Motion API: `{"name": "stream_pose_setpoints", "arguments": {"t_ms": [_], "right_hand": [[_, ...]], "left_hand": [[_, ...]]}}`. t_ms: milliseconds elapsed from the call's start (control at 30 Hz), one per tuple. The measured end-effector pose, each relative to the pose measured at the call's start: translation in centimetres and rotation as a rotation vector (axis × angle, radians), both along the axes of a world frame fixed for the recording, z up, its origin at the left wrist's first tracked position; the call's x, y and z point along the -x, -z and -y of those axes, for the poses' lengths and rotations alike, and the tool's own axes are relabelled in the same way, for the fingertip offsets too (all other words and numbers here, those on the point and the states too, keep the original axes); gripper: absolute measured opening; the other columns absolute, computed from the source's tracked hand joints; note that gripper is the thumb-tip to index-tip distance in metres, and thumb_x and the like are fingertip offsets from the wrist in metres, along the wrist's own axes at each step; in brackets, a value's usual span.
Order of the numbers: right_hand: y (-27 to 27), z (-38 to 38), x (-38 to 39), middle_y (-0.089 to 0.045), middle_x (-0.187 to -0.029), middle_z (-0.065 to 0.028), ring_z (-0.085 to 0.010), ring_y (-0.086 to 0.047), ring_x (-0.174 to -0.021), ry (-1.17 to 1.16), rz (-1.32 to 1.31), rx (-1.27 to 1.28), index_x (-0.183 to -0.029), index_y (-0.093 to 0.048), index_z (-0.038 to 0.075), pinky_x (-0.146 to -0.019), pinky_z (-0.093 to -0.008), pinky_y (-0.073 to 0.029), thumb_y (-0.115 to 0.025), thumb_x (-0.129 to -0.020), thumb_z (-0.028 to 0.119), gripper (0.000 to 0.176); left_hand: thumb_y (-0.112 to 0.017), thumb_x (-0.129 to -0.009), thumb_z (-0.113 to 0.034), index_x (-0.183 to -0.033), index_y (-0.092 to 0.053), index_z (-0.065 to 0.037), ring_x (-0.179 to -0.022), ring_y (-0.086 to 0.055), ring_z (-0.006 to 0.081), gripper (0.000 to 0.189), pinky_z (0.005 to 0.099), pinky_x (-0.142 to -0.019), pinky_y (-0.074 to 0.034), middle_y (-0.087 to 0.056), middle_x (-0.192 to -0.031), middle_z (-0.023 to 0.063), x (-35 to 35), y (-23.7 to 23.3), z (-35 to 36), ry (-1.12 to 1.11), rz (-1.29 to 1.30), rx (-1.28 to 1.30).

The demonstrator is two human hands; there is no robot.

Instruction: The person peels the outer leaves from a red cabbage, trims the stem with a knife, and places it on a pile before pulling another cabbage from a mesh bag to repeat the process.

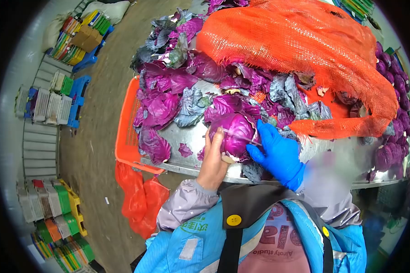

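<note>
A round, glossy red cabbage (234, 132) is held between my two hands over the metal table. My bare left hand (212, 159) cups it from the left and below, thumb lying up its side. On the right, my right hand (278, 152) in a blue glove grips its edge with thumb and fingers. A thin pale line crosses the head toward the glove; I cannot tell whether it is a blade or a leaf edge. Loose purple outer leaves (161, 109) and grey-green leaves (191, 107) lie around and behind the cabbage.
An orange mesh sack (287, 38) spreads over the table's far right. Several cabbages (389, 157) are piled along the right side. An orange crate (125, 132) sits at the table's left end, above a red mesh bag (141, 200). Stacked crates (52, 107) line the left wall.
</note>
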State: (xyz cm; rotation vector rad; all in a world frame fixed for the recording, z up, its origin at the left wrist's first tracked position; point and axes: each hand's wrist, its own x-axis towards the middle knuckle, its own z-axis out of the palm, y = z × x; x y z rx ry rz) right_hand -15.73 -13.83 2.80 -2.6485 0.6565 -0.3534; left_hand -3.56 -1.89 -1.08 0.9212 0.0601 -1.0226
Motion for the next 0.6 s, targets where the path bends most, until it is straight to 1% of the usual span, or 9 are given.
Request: {"name": "stream_pose_setpoints", "arguments": {"t_ms": [100,133,167,233,433,500,533,567,600], "right_hand": [[1.2,1.9,0.6,-0.065,-0.09,-0.0108,-0.0247,-0.064,-0.066,-0.034,0.252,0.06,-0.115,-0.06,0.01,-0.056,-0.0343,-0.05,-0.064,-0.081,0.019,0.035],[1.0,2.9,0.7,-0.061,-0.071,-0.0091,-0.0163,-0.059,-0.059,0.125,0.237,-0.094,-0.107,-0.065,0.011,-0.053,-0.0309,-0.047,-0.063,-0.081,0.013,0.026],[1.5,4.5,1.2,-0.062,-0.071,-0.015,-0.0261,-0.062,-0.061,0.263,0.215,-0.372,-0.102,-0.064,0.009,-0.057,-0.0365,-0.048,-0.06,-0.084,0.02,0.021],[1.7,7.5,1.4,-0.064,-0.07,-0.0104,-0.0125,-0.056,-0.057,0.357,0.326,-0.658,-0.103,-0.064,0.005,-0.055,-0.0308,-0.046,-0.061,-0.084,0.018,0.023],[0.2,10.1,2.4,-0.063,-0.07,0.0002,-0.007,-0.055,-0.064,0.393,0.292,-0.391,-0.108,-0.064,0.005,-0.058,-0.0259,-0.045,-0.06,-0.086,0.013,0.023],[0.5,11.7,3.3,-0.064,-0.08,-0.0017,-0.0091,-0.057,-0.07,0.417,0.457,-0.508,-0.114,-0.062,0.007,-0.064,-0.0271,-0.047,-0.06,-0.087,0.009,0.027],[-1.0,10.5,2.3,-0.062,-0.099,-0.0043,-0.0116,-0.057,-0.08,0.206,0.542,-0.463,-0.122,-0.058,0.01,-0.071,-0.0279,-0.048,-0.063,-0.083,0.005,0.039],[-3.5,8.8,1.9,-0.054,-0.118,-0.0072,-0.0165,-0.056,-0.095,0.091,0.403,-0.32,-0.126,-0.054,0.011,-0.082,-0.0298,-0.047,-0.069,-0.076,0.004,0.053],[-3.7,7.6,1.0,-0.052,-0.121,-0.0079,-0.021,-0.053,-0.106,-0.098,0.423,-0.247,-0.128,-0.053,0.012,-0.091,-0.0326,-0.043,-0.074,-0.071,0.008,0.06]], "left_hand": [[-0.045,-0.096,-0.04,-0.133,-0.039,-0.009,-0.115,-0.053,0.0255,0.049,0.0442,-0.095,-0.046,-0.049,-0.129,0.0123,-0.3,0.8,-0.5,-0.022,0.013,0.027],[-0.045,-0.096,-0.04,-0.133,-0.039,-0.009,-0.115,-0.053,0.0256,0.048,0.0443,-0.095,-0.046,-0.049,-0.129,0.0121,-0.6,1.0,-0.8,-0.027,-0.004,0.071],[-0.045,-0.096,-0.04,-0.133,-0.039,-0.009,-0.115,-0.053,0.0256,0.048,0.0443,-0.095,-0.046,-0.049,-0.129,0.0121,-0.8,0.9,-0.9,-0.024,-0.002,0.071],[-0.044,-0.096,-0.04,-0.133,-0.04,-0.008,-0.116,-0.052,0.0259,0.049,0.045,-0.097,-0.045,-0.049,-0.129,0.0118,-0.7,0.4,-1.2,0.068,-0.043,0.113],[-0.045,-0.093,-0.046,-0.134,-0.038,-0.009,-0.119,-0.049,0.0301,0.056,0.0534,-0.097,-0.042,-0.046,-0.133,0.0129,-0.6,1.2,-1.1,0.092,-0.426,0.351],[-0.038,-0.092,-0.056,-0.136,-0.036,-0.015,-0.121,-0.047,0.0323,0.06,0.0609,-0.097,-0.038,-0.039,-0.138,0.0131,0.3,2.0,-1.6,0.021,0.884,0.06],[-0.059,-0.088,-0.038,-0.138,-0.029,-0.02,-0.123,-0.044,0.0324,0.061,0.0617,-0.094,-0.042,-0.036,-0.139,0.0149,-0.5,2.0,-1.6,0.091,0.855,0.069],[-0.059,-0.088,-0.038,-0.138,-0.029,-0.02,-0.123,-0.044,0.0324,0.061,0.0617,-0.094,-0.042,-0.036,-0.139,0.0149,-0.7,1.7,-1.2,0.089,0.855,0.066],[-0.063,-0.086,-0.03,-0.138,-0.028,-0.021,-0.124,-0.043,0.0334,0.063,0.061,-0.093,-0.044,-0.036,-0.138,0.0155,-0.7,1.0,-0.8,0.065,0.435,0.108]]}}
